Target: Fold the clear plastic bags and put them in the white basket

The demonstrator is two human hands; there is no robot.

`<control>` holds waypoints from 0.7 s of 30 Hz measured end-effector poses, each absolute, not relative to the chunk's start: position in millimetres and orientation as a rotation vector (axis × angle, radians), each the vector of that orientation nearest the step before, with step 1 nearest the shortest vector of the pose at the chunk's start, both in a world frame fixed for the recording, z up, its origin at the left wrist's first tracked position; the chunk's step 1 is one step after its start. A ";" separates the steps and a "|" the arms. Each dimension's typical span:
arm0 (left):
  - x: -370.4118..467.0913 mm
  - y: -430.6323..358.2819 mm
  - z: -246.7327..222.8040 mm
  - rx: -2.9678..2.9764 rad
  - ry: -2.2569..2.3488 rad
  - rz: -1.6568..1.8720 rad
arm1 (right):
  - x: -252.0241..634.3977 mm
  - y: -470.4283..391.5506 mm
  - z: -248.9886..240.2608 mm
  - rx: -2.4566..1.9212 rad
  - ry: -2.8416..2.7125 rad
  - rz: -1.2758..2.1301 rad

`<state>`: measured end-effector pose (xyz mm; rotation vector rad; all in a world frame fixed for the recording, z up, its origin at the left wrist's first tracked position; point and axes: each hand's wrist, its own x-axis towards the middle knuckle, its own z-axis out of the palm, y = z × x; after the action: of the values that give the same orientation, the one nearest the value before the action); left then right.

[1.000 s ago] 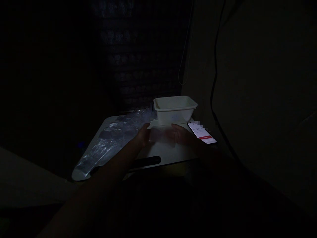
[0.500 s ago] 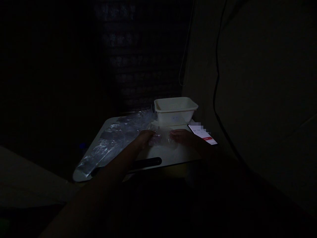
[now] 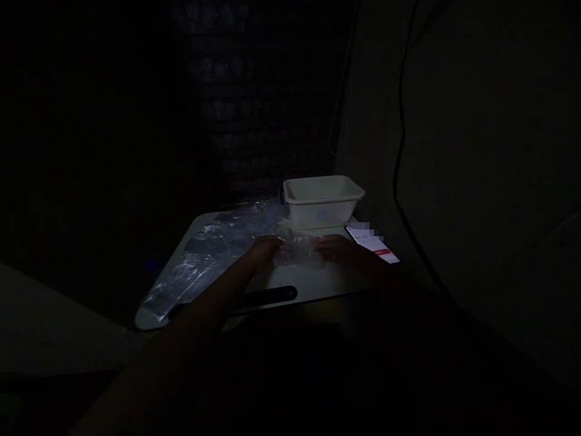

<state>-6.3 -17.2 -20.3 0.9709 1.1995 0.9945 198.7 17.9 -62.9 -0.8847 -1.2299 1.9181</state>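
Fingers of the left hand [image 3: 264, 252] and right hand [image 3: 338, 248] pinch opposite sides of a clear, crinkled plastic piece [image 3: 299, 251], which lies between them above a white, round-cornered tabletop [image 3: 313, 281]. Beyond the fingers stands a white rectangular tub [image 3: 320, 213]; left of them, shiny transparent plastic film [image 3: 200, 257]; right, a lit rectangular phone [image 3: 373, 244].

Very dim; phone screen [image 3: 373, 243] glowing, held plastic [image 3: 299, 249] glinting, lower right near-black.

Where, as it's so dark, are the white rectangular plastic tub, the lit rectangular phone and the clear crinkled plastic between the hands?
White plastic tub [image 3: 323, 213]: head view, front wall.
Lit phone [image 3: 373, 244]: head view, screen.
Clear crinkled plastic [image 3: 298, 251]: head view, middle.
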 end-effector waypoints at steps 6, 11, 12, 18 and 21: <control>-15.6 -10.4 -27.7 1.063 1.226 0.983 | 199.9 15.2 -56.2 -0.913 -1.242 1.866; -14.0 -13.0 -24.5 1.042 1.218 0.947 | 197.4 7.7 -49.4 -0.892 -1.220 1.807; -12.8 -14.5 -22.4 1.028 1.215 0.939 | 196.6 6.8 -48.9 -0.904 -1.219 1.796; -10.1 -18.0 -17.4 0.943 1.229 0.927 | 200.8 8.9 -54.1 -0.925 -1.271 1.726; -12.2 -12.9 -24.3 1.007 1.284 0.956 | 208.5 11.6 -57.9 -0.933 -1.448 1.606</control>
<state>-12.2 -12.9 -24.3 1.0069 1.2837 0.9560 208.5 11.6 -57.9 -0.9329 -1.4484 1.6058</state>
